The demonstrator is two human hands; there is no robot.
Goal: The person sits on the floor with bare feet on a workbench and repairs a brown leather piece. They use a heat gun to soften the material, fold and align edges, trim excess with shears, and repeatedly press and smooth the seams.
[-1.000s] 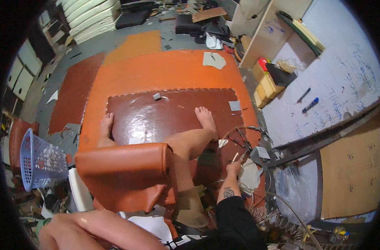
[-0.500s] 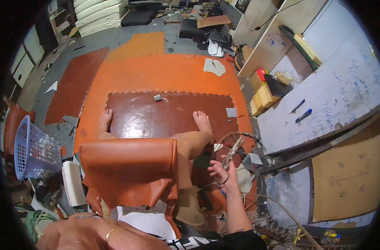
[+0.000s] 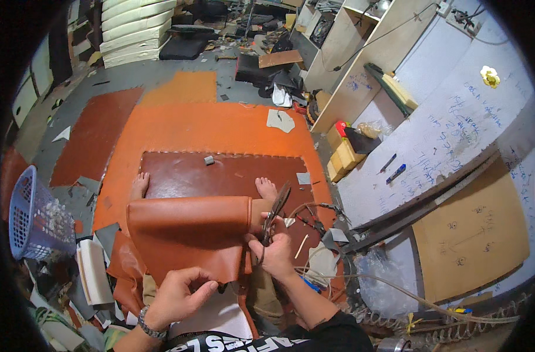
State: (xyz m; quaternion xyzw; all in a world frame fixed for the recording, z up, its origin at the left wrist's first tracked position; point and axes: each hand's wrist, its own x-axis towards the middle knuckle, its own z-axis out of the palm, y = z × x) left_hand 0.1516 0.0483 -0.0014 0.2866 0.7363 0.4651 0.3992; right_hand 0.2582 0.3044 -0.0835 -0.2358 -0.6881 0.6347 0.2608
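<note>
Across my lap lies a tan-orange leather-covered cushion [image 3: 188, 220], its leather hanging loose at the near side over a white sheet [image 3: 214, 322]. My left hand [image 3: 182, 296], with a watch at the wrist, is at the near edge of this leather, fingers bent and thumb against the edge. The fingertips are partly hidden. Just past the cushion's right end, my right hand [image 3: 273, 255] grips a pair of dark metal scissors [image 3: 277, 208], blades pointing up and away.
A brown leather panel [image 3: 220, 176] lies on orange sheeting [image 3: 191, 129] beneath my feet. To the left stands a purple basket [image 3: 36, 234] beside a white foam block [image 3: 94, 273]. A hose [image 3: 390, 278] runs along the right, below a white board [image 3: 432, 146] bearing pens.
My left hand has come up from the lower edge to the leather. My right hand has moved left with the scissors, closer to the cushion. The view has shifted.
</note>
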